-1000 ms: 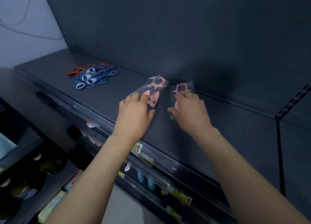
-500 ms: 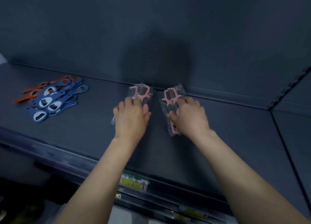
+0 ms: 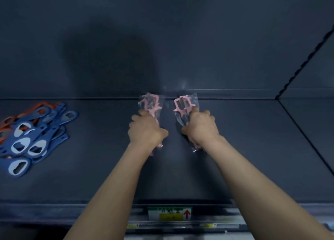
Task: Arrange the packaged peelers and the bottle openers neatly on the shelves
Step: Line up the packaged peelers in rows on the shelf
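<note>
Step, I judge: squaring pink peelers at 12 o'clock, near back edge of shelf [image 3: 253,149]. Your left hand [image 3: 146,129] curls around left peeler pack [image 3: 151,102], right hand [image 3: 200,129] around right peeler pack [image 3: 184,104]. Packs side by side, apart. Next: release gently, then tidy bottle openers [image 3: 36,131] heap at 9 o'clock.

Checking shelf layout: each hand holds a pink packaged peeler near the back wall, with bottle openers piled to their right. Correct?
No. The head view shows the bottle openers piled to their left, not right. The rest stands: the left hand holds the left packaged peeler, the right hand the right packaged peeler, both pink, near the back wall.
</note>
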